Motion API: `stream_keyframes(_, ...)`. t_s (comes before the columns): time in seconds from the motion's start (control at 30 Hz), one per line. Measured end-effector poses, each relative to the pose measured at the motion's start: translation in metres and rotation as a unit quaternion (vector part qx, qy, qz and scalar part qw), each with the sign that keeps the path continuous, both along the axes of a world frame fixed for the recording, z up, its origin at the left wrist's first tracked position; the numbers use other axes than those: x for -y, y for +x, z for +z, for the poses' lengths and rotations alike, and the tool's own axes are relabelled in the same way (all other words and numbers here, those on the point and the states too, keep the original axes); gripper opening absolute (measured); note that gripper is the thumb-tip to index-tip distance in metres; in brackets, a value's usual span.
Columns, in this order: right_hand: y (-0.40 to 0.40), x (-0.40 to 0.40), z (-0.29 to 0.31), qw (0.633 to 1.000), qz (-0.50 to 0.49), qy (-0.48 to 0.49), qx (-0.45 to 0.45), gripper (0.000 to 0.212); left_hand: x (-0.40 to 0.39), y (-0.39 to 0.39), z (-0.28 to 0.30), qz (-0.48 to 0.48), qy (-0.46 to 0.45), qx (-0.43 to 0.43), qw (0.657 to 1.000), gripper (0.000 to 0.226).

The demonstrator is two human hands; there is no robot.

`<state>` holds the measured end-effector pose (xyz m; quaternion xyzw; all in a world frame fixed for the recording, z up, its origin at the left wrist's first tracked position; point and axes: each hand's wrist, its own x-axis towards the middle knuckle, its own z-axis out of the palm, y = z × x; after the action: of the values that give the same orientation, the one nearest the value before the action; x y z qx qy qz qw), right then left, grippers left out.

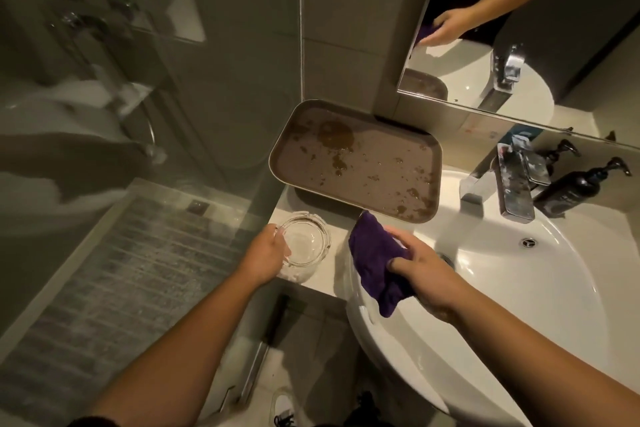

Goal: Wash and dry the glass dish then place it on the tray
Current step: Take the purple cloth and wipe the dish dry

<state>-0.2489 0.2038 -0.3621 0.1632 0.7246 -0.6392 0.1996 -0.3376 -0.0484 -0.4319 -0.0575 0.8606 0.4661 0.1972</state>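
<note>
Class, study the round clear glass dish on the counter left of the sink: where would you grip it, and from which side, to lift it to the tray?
Grip the thick rim of the round clear glass dish, pinching its wall. It stands upright, mouth up, so the rim is exposed. Come from the near-left, where the left hand already holds it; the brown rectangular tray lies beyond.

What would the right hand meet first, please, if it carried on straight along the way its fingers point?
Most likely the near edge of the brown tray. The right hand, gripping the purple cloth, points up-left toward it; depth is hard to judge, so it might pass above the rim.
</note>
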Motion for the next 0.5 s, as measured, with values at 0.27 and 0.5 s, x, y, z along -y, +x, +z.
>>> stream_keyframes(0.27,-0.03,0.017,0.06,0.988,0.096,0.01,-0.121,0.057,-0.016,0.043,0.088,-0.02,0.08,-0.103,0.991,0.033)
stream_keyframes(0.5,-0.032,0.018,0.092,0.975,0.095,-0.137,-0.146,0.025,-0.024,0.059,0.141,-0.04,-0.051,-0.194,0.979,0.035)
